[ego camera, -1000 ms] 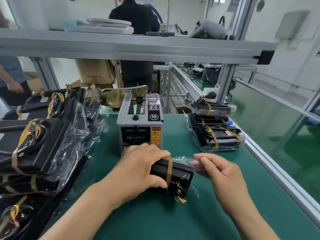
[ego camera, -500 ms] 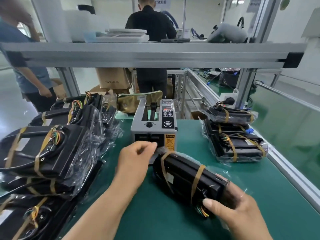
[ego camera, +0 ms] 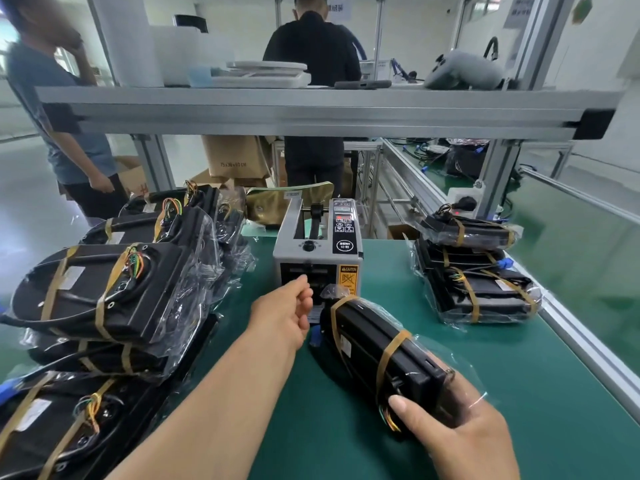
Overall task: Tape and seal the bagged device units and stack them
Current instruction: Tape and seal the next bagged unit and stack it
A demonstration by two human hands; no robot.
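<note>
A black device unit [ego camera: 367, 344] in a clear bag, with two tan tape bands round it, lies slantwise on the green mat [ego camera: 346, 427]. My right hand [ego camera: 464, 441] grips its near end through the plastic. My left hand [ego camera: 287, 313] is off the unit and reaches the front outlet of the grey tape dispenser [ego camera: 317, 251]. Its fingers are curled at the slot, and no tape strip shows between them. A stack of taped bagged units [ego camera: 478, 275] stands at the right. A bigger pile of bagged units [ego camera: 104, 292] fills the left side.
An aluminium shelf beam [ego camera: 311, 109] crosses overhead at the back. The table's metal rail [ego camera: 588, 344] runs along the right edge. Two people stand beyond the bench: one in black [ego camera: 311, 53], one in blue [ego camera: 59, 109]. Cardboard boxes [ego camera: 232, 157] sit behind the dispenser.
My left hand left the unit and moved forward to the dispenser's outlet. My right hand turned the unit slantwise and now grips its near end.
</note>
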